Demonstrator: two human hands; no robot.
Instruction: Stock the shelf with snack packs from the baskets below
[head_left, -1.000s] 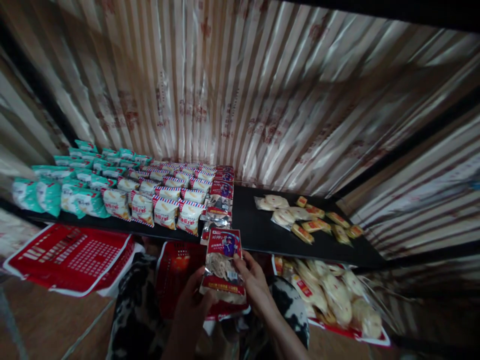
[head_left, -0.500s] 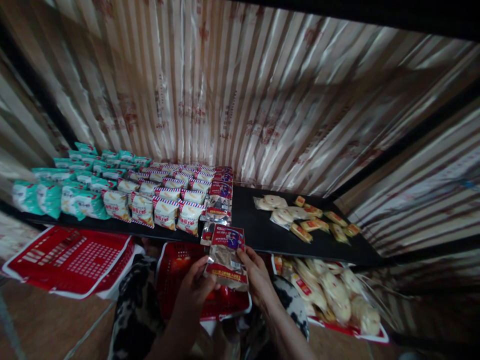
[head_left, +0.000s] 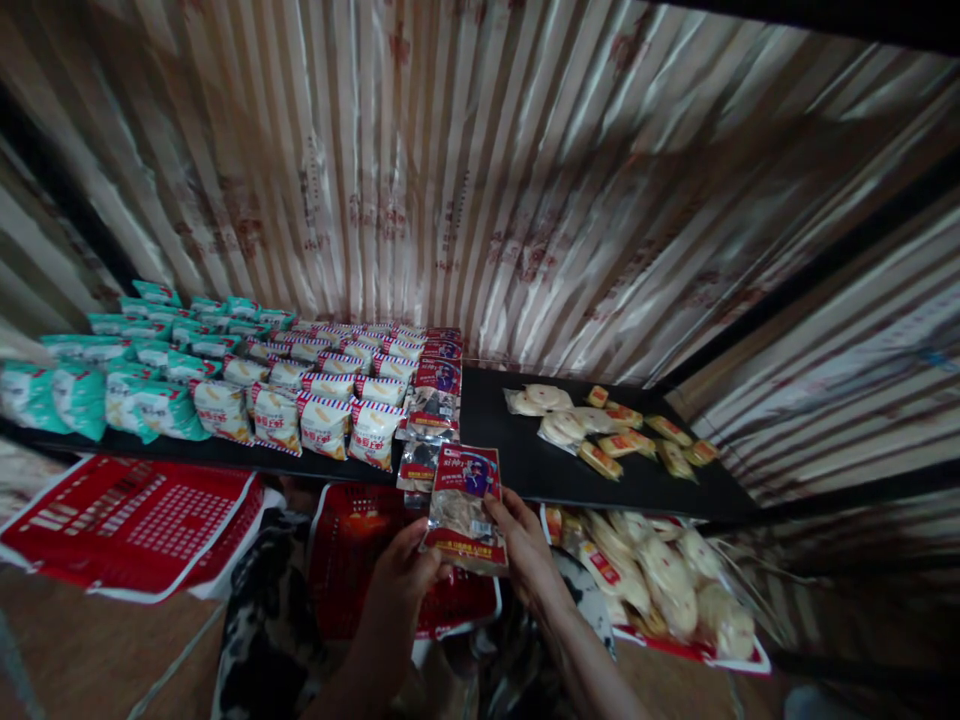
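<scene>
Both hands hold one clear snack packet [head_left: 463,505] with a red top and a red label, just in front of the black shelf [head_left: 525,462]. My left hand [head_left: 401,580] pinches its lower left corner. My right hand [head_left: 525,545] grips its right edge. A column of the same red-topped packets [head_left: 433,400] runs back along the shelf right behind it. Left of that column lie rows of packets with red-and-blue striped tops [head_left: 322,385].
Teal packets [head_left: 112,370] fill the shelf's left end. Round pale cakes and small orange-wrapped bars [head_left: 607,430] lie loose on the right. Below stand red baskets [head_left: 127,515], one [head_left: 352,560] under my hands, and a red tray of wrapped cakes [head_left: 660,580]. Striped foil covers the back wall.
The packet and both hands have risen a little and shifted right, closer to the shelf edge. The view has tilted slightly.
</scene>
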